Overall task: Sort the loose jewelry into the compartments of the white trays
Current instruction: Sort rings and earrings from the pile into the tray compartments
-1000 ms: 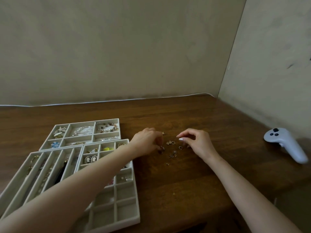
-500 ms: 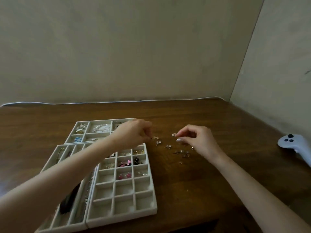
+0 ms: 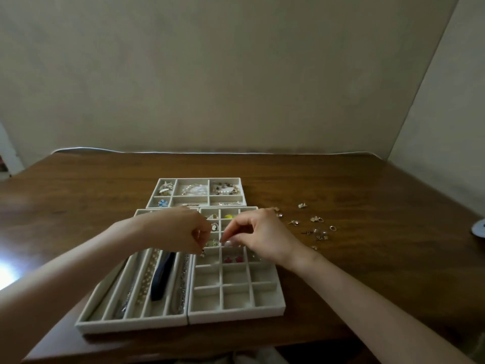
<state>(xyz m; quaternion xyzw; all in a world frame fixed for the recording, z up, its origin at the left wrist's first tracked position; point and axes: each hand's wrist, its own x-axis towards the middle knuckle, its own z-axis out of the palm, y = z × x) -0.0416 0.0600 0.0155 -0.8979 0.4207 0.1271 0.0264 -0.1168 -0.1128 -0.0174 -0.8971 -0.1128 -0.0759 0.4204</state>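
A small metal piece (image 3: 203, 254) dangles from my left hand (image 3: 183, 232), pinched between curled fingertips over the left column of the grid tray (image 3: 236, 315), above an empty cell. I judge it nearly weightless, hard and slick, with a thin hook or post that could bend, so it is best taken by its body in a fingertip pinch and set down low, not dropped. My right hand (image 3: 262, 237) hovers just beside it over the tray's middle cells with thumb and forefinger drawn together. I cannot tell whether the pale spot at the tips is a pearl or a nail. The rest of the loose jewelry (image 3: 316, 228) lies scattered on the wooden table (image 3: 367, 271), to the right of the trays. The long-slot tray (image 3: 131, 324) touches the grid tray's left side, and a third tray (image 3: 196, 179) sits just beyond both. A white object (image 3: 479, 228) is cut off at the right edge. No brand, label or writing can be read anywhere.
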